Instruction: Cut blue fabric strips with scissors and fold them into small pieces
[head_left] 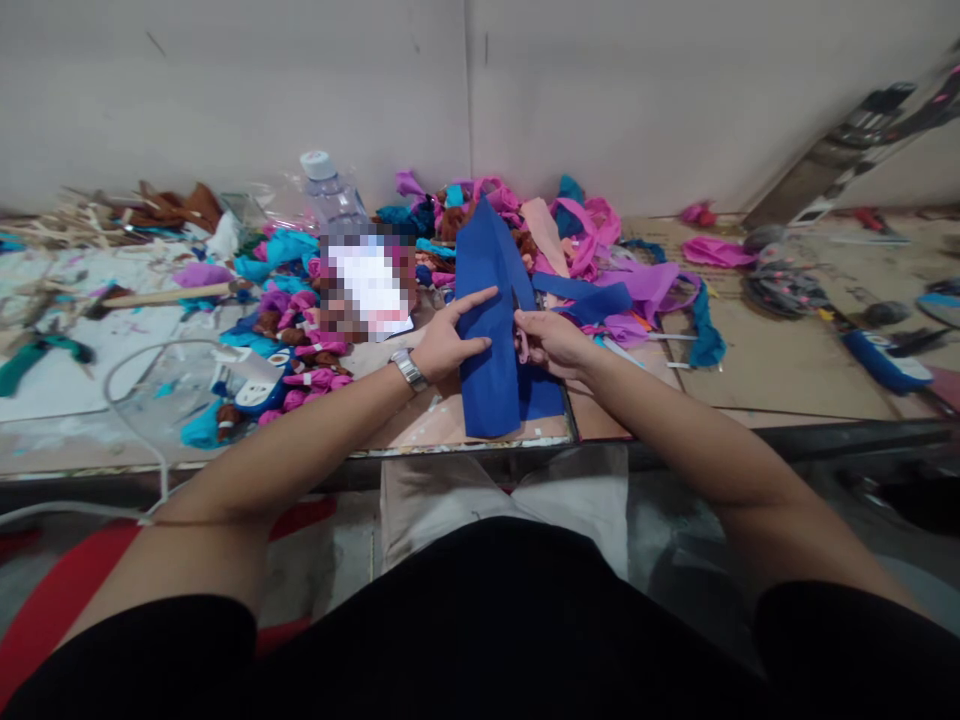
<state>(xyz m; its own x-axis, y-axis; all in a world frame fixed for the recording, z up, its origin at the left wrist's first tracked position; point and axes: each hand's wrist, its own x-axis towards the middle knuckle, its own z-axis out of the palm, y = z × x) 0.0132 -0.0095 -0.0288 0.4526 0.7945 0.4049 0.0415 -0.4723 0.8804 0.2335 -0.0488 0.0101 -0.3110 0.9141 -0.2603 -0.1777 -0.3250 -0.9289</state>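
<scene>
A long sheet of blue crepe-like paper (487,385) stands out on the bench in front of me, its upper end pointed. My left hand (452,338) lies on its left part with thumb and index finger spread apart. At the sheet's right side, my right hand (551,343) has its fingers closed around small pink-handled scissors (523,346); their blades are hidden by the paper. More blue paper (541,395) shows under the right hand, and a loose blue strip (600,300) lies beyond it.
Behind are crumpled pink and purple paper pieces (645,285), with a capped bottle (334,200) and a blurred bright phone-like screen (371,285) to the left. A white cable (112,385), green-handled pliers (34,360) and a blue-white device (889,362) lie farther out.
</scene>
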